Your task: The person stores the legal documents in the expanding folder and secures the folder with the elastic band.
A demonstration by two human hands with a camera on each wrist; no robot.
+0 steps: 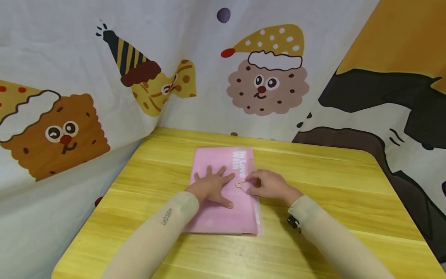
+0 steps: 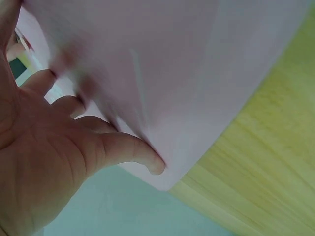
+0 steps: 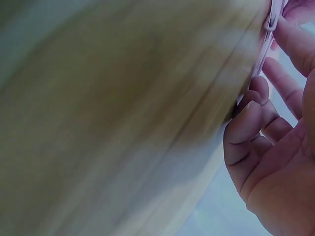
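Observation:
A pink document folder (image 1: 240, 217) with white lettering lies flat on the wooden table. Near its right edge is a small round button (image 1: 238, 185), with a thin string (image 1: 244, 189) running from it toward the right hand. My left hand (image 1: 210, 188) presses on the folder with fingers spread. In the left wrist view its fingers (image 2: 130, 150) lie straight against the pink cover. My right hand (image 1: 270, 184) is at the folder's right edge, fingers curled and thumb close to the button, pinching the string. The right wrist view shows the curled fingers (image 3: 246, 123) beside the folder's edge.
The yellow wood-grain table (image 1: 331, 182) extends around the folder on all sides. Behind and beside it hangs a white cloth (image 1: 205, 116) printed with cartoon biscuits and sweets. A small dark device (image 1: 294, 221) sits at the right wrist.

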